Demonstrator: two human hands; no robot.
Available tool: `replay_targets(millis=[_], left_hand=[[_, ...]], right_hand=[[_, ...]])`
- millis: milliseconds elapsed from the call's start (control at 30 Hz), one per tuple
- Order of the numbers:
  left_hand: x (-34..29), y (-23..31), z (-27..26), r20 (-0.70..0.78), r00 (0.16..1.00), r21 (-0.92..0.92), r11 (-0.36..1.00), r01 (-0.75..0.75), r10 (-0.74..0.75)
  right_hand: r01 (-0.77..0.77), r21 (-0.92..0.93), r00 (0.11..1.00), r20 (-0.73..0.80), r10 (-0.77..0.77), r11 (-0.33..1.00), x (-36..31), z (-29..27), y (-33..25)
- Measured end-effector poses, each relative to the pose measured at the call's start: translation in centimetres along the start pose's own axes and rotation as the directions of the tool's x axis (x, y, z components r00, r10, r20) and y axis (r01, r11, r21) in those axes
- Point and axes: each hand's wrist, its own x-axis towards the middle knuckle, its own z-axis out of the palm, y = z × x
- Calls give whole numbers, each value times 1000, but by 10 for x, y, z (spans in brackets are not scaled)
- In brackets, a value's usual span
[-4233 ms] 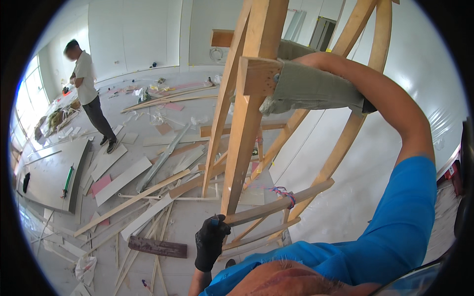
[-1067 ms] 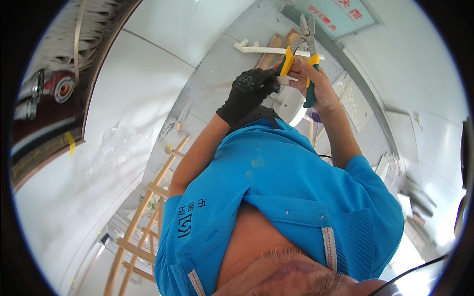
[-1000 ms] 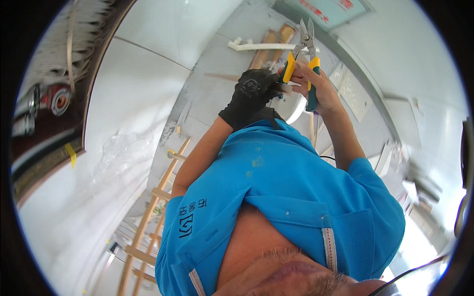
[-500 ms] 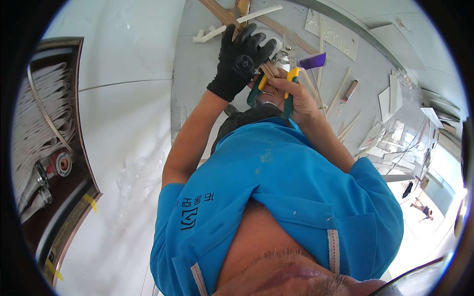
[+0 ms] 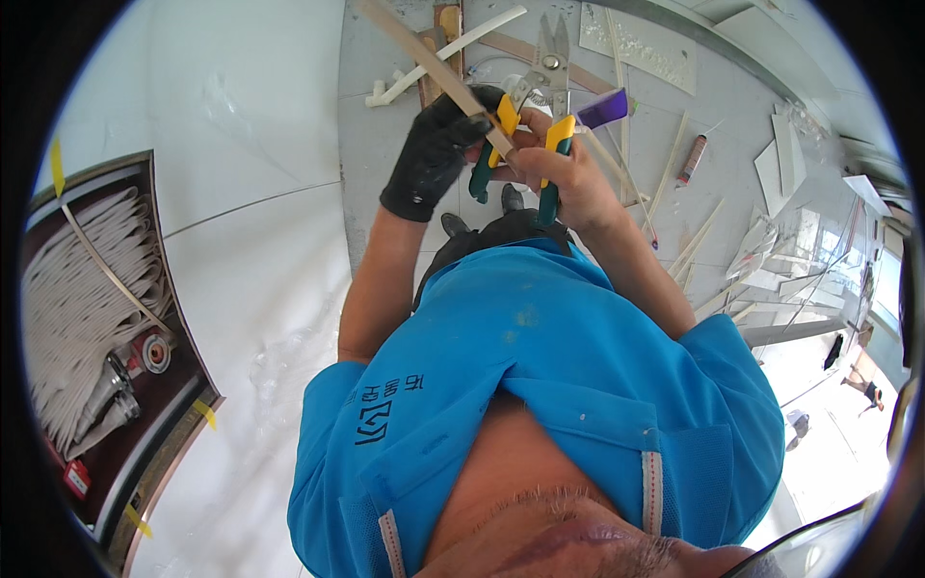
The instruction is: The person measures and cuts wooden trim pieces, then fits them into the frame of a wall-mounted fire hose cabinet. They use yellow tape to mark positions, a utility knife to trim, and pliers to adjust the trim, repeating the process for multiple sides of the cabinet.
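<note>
My left hand, in a black glove, is closed around a long, thin brown strip. The strip slants up and away to the left; its near end lies by the handles of a pair of snips. Bare, my right hand is wrapped around the yellow-and-green handles, fingers reaching between them. The blades point away from me and stand apart at their tips, with nothing visible between them. My left fingertips are partly hidden behind the strip and the near handle.
On the grey floor lie a white strip, a purple piece, a sealant tube, a white panel and several thin offcuts. At left, a recessed wall box holds a folded white hose. Another person is far right.
My left fingers, spread before, have closed on the brown strip, and that hand has come nearer and left. The snips now reach farther forward, with their blades in plain view.
</note>
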Motion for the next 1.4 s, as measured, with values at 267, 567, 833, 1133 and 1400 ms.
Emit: replay_targets(millis=[267, 567, 833, 1133, 1400], left_hand=[[27, 14, -3, -126, 986, 70, 992, -102, 110], [39, 12, 7, -65, 982, 324, 934, -149, 179], [47, 6, -3, -21, 981, 346, 922, -174, 192], [47, 2, 1, -14, 987, 361, 921, -146, 162], [51, -7, -1, -25, 980, 406, 898, -169, 196]], right_hand=[[-73, -490, 978, -204, -33, 868, -55, -45, 43], [-160, -406, 966, -251, 58, 900, -62, -12, 62], [-193, -424, 963, -254, 88, 885, -62, -7, 70], [-247, -364, 947, -288, 144, 898, -60, -6, 74], [-247, -398, 938, -326, 115, 884, -60, -4, 73]])
